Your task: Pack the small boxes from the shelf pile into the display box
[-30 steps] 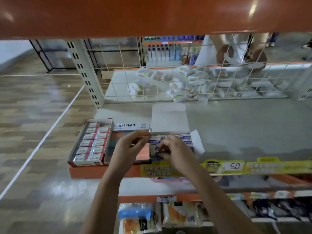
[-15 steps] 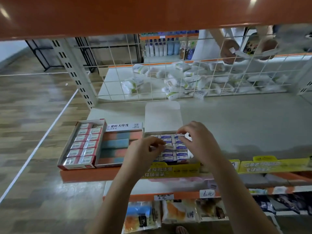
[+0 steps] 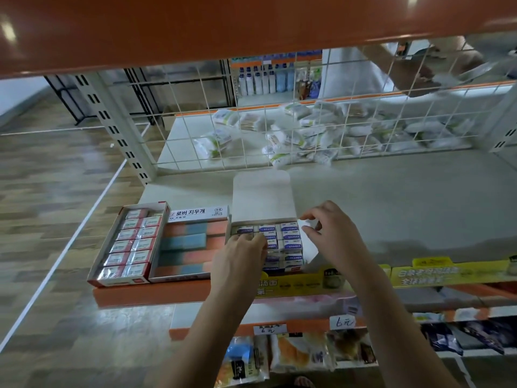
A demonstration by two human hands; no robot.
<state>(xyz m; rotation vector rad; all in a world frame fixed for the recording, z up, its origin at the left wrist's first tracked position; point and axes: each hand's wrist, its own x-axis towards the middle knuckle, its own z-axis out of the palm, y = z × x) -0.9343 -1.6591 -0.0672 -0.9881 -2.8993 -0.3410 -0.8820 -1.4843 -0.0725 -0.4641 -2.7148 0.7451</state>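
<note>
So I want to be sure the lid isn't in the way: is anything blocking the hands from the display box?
Nothing visible does. The display box lies open, its lid flap folded back away from the hands. The left hand is over its small boxes; the right hand is at its right edge.

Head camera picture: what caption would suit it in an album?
Two bare hands, left hand and right hand, arrange small eraser boxes in an open display box on a shop shelf.
</note>
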